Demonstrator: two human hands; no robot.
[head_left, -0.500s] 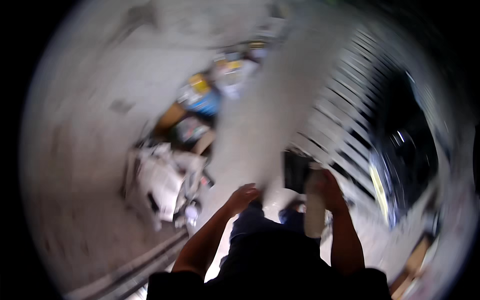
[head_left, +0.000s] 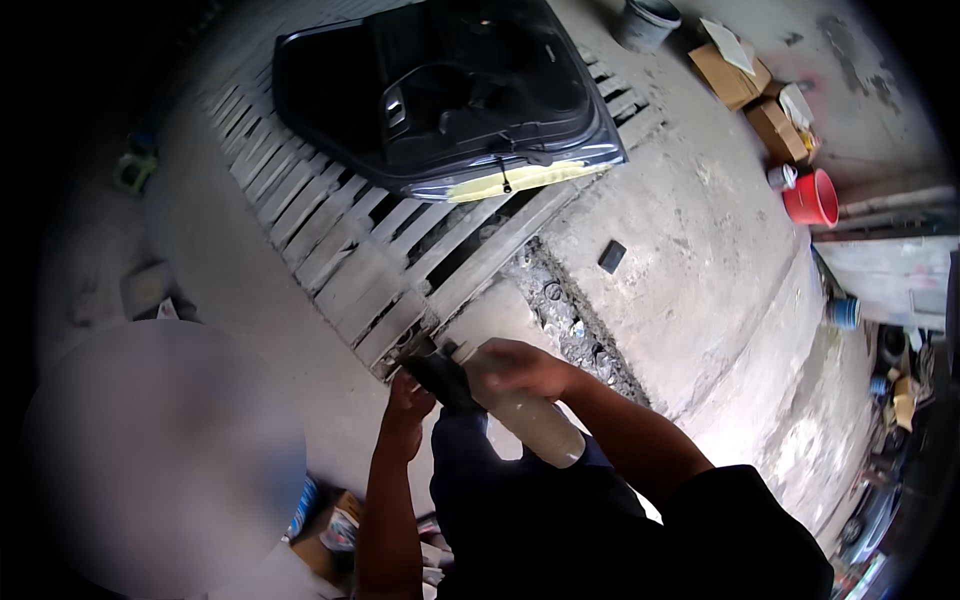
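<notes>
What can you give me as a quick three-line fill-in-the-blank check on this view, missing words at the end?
1. The pale bottle is held in the person's ____ hand.
2. The near edge of the car door carries a strip coloured ____.
3. A small can stands beside a bucket coloured ____.

Missing words: right; yellow; red.

Your pale beige cylindrical bottle presents as smooth plastic; the black car-door panel before you, largely matt plastic; the grey floor, rough concrete.
</notes>
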